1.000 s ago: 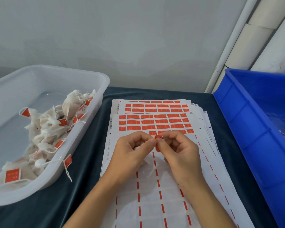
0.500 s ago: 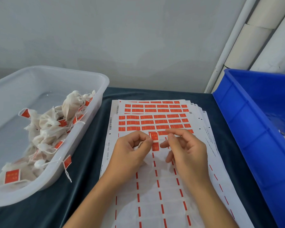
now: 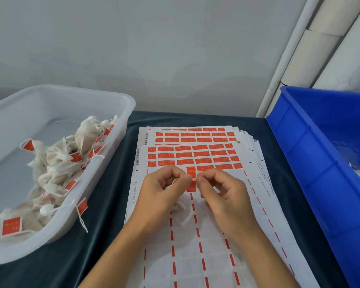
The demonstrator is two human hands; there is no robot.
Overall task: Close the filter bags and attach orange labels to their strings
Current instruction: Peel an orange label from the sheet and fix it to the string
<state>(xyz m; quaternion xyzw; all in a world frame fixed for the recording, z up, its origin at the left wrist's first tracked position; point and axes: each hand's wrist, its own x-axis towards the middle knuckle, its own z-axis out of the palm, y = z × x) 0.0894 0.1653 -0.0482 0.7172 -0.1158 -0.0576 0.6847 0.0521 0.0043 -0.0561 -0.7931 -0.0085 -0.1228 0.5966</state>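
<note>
Both hands [image 3: 193, 190], fingers curled, pinch orange label [image 3: 191, 179] btwn them.

Left hand [image 3: 162, 189], right hand [image 3: 220, 190]: fingers curled, pinching, fingertips nearly meeting.

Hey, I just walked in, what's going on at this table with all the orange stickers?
A person is tagging small filter bags. The left hand and the right hand hold an orange label between their fingertips above the sticker sheets, with a white bag and its string tucked under the left hand. The label is open, not yet folded shut. The clear bin on the left holds a pile of bags already labelled; a blue bin stands on the right.
</note>
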